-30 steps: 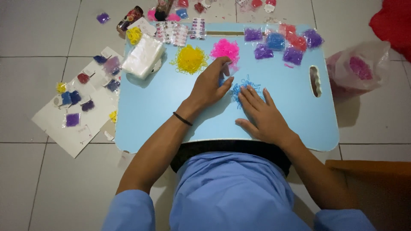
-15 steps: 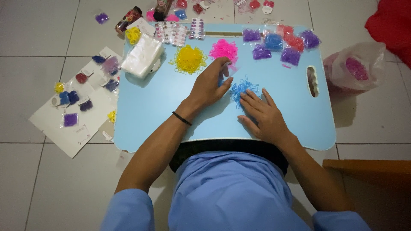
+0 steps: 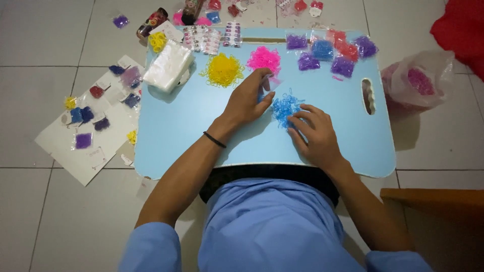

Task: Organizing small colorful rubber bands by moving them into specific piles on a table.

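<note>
Since half a second earlier, the left hand (image 3: 248, 99) had lifted its fingertips off the blue rubber bands (image 3: 285, 107) and held a small clear bag (image 3: 269, 83) pinched between thumb and fingers just above them, while the right hand (image 3: 313, 133) stayed on the pile's near edge, fingers slightly spread and curled down onto the loose bands. That pile lay near the middle of a light blue lap table (image 3: 176, 126) with a cut-out handle slot (image 3: 368, 95) at its right side, standing on a pale tiled floor (image 3: 45, 45). Behind the hands sat a yellow band heap (image 3: 223, 70) and a pink band heap (image 3: 264, 58), well clear of the fingers. Packets of purple, blue and red bands (image 3: 327, 53) crowded the far right corner, a stack of clear bags (image 3: 169, 65) the far left. On the floor to the left lay a white sheet (image 3: 91, 146) strewn with small filled packets; to the right, a plastic sack of pink bands (image 3: 418, 80) beside red cloth (image 3: 461, 32).
</note>
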